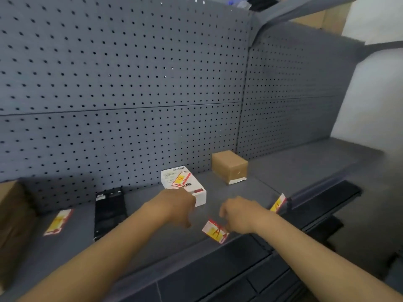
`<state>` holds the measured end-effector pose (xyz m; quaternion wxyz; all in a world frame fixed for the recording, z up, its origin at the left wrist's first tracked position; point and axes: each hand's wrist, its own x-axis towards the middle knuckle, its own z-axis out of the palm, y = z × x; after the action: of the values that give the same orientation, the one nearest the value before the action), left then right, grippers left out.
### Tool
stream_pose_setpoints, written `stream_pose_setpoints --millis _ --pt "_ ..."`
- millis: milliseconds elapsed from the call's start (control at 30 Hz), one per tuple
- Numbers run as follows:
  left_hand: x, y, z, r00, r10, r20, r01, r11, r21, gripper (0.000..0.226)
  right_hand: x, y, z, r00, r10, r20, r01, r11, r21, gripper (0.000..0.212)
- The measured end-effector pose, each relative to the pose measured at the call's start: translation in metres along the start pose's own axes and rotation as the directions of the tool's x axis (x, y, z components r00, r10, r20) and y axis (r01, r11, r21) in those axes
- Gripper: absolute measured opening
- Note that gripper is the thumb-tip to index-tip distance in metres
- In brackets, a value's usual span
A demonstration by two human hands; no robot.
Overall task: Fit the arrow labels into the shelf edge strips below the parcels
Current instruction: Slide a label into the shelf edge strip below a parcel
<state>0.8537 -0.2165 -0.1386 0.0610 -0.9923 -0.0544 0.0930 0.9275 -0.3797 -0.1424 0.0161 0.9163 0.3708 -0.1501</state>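
While the left hand (177,205) hovers, the right hand (238,214) — knuckles up — pinches an arrow label (214,231).

- Left hand (176,205): bare, no glove, ring or watch visible.
- Right hand (239,214): bare, likewise unadorned.
- Forearms: both uncovered, no sleeve in view.
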Motion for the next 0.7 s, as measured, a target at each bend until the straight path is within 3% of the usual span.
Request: stream_pose_setpoints --millis 167,500,700 --pt "0.019 -0.004 0.008 0.999 -0.032 0.033 0.033 0.999 -0.029 0.047 0.032 0.006 0.012 0.992 -0.076 0.099 0.083 0.994 -0.066 0.025" --pt "0.009 -0.003 0.006 0.968 -0.221 0.119 0.230 0.971 -0.068 0.044 0.063 0.024 0.015 0.941 -0.313 0.127 0.321 0.946 -0.042 0.020" --pt "-0.050 -0.006 -0.009 0.934 -0.357 0.021 0.351 0.901 -0.254 0.034 0.058 0.005 -0.022 0.871 -0.491 -0.036 0.492 0.868 0.061 0.012"
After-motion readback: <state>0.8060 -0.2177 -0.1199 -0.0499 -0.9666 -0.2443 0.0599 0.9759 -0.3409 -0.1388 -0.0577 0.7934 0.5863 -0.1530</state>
